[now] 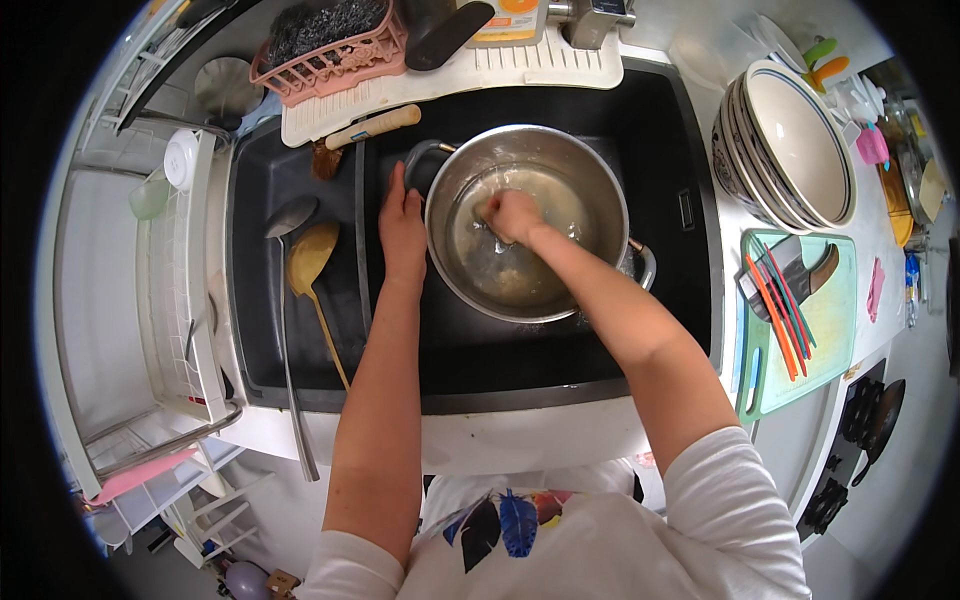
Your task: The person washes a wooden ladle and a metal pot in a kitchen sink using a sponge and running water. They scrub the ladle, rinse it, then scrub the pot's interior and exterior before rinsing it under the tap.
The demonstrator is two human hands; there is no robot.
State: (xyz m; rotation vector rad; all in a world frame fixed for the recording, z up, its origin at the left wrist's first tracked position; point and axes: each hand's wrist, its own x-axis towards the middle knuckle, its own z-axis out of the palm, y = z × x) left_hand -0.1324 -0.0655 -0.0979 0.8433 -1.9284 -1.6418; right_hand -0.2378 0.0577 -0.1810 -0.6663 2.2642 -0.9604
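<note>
A large stainless steel pot [525, 307] with two loop handles stands in the right basin of a black double sink [480, 382], with cloudy water in it. My right hand [514, 214] is inside the pot at the water, fingers curled; what they hold, if anything, is hidden. At the pot's left side my left hand [403, 225] rests against the rim near the handle, its fingers extended and not wrapped around anything. In the left basin lie a steel ladle [291, 216] and a brass-coloured ladle [315, 247]. A brush with a wooden handle [375, 126] lies across the divider.
Behind the sink are a pink basket [337, 71] with steel scourers and a white drain mat [450, 75]. At right stand stacked bowls [799, 142] and a green-edged cutting board [832, 300] bearing a cleaver [787, 270] and chopsticks [776, 315]. A dish rack [199, 277] is at left.
</note>
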